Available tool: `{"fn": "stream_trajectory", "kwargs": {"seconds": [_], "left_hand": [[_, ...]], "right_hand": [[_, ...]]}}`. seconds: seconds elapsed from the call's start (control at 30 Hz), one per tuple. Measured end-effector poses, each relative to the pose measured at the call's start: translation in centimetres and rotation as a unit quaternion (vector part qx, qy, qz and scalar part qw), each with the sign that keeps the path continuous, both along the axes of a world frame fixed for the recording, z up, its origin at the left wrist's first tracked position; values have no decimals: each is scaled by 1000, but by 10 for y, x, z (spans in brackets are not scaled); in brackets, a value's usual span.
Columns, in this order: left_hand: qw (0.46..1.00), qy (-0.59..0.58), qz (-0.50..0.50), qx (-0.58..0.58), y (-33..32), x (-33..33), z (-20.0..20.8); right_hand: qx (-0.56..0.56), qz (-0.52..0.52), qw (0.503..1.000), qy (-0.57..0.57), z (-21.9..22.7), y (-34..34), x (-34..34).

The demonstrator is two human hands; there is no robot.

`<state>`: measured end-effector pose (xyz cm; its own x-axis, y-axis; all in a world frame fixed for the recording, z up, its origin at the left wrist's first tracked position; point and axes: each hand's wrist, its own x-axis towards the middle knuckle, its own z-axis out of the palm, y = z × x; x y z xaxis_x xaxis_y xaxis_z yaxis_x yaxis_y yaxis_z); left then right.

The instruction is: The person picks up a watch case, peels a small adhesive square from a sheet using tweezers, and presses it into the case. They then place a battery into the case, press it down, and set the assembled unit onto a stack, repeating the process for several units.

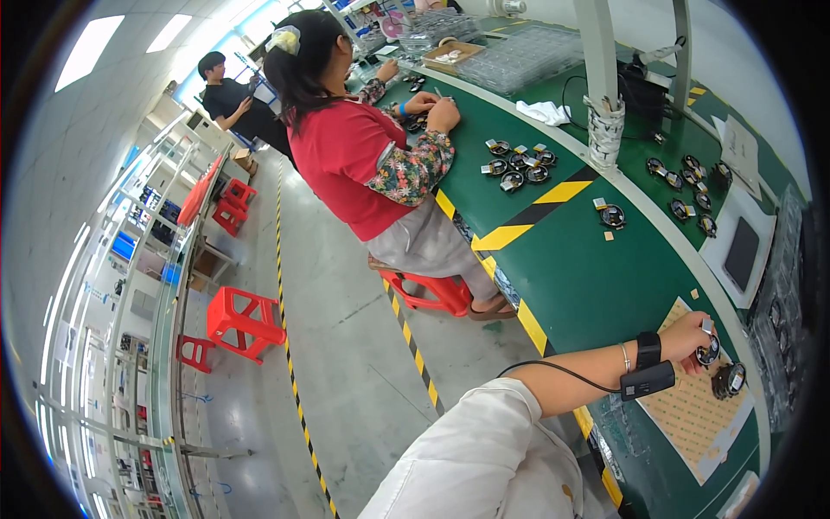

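My left hand (686, 336) reaches over the green table at the right, a bracelet and a black strapped device (647, 379) on its wrist. Its fingers are closed on a small round black electronic part (708, 350) with a pale tab. Just beside it lies another round dark part (729, 381), over a tan sheet of small stickers (683, 426) on white backing. My right hand is out of the picture.
A loose round part (611, 215) lies beyond my hand, with clusters of similar parts (521, 163) farther off. A dark flat phone-like slab (741, 250) rests on a white board. A pale upright post (600, 86) rises from the table. A seated co-worker (354, 164) handles small parts.
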<state>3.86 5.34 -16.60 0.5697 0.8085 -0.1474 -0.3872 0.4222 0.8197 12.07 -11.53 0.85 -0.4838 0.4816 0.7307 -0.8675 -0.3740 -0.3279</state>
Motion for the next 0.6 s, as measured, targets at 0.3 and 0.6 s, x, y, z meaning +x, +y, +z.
{"fn": "stream_trajectory", "kwargs": {"seconds": [0.3,0.6], "left_hand": [[1000,6,-16,3,-3,4,7],[999,33,-12,-5,-5,-6,9]], "right_hand": [[-48,-79,990,-105,9,-16,-6],[-103,-180,966,-154,8,-18,5]]}}
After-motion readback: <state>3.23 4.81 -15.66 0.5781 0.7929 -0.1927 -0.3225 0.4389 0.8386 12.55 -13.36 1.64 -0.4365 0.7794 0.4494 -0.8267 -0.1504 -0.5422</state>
